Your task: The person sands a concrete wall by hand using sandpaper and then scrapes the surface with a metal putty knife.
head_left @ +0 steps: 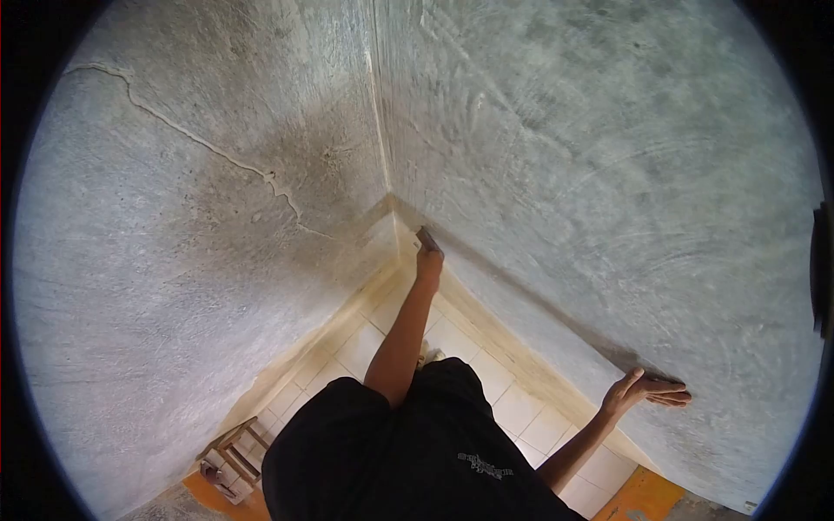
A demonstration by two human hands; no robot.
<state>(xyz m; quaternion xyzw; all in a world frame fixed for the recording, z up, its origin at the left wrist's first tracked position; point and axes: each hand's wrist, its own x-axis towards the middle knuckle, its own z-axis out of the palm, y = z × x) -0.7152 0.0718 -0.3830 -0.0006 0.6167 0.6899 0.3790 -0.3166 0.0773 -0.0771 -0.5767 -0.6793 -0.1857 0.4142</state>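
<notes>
Near the corner where two grey plastered walls meet, my left hand (429,253) is closed, its fingers wrapped round a small dark object (424,234) that I cannot make out, close to the right wall. My right hand (647,392) lies against the right wall (608,174), fingers stretched out and nothing in it. A darker line runs along this wall between the two hands. The left wall (130,217) carries a long raised crack (200,140) and brown stains.
Pale floor tiles (517,408) show below, around my black clothing. A wooden stool or frame (234,450) stands at the lower left beside an orange surface (198,495). Another orange patch (638,497) is at the lower right. A dark object (821,269) sits at the right edge.
</notes>
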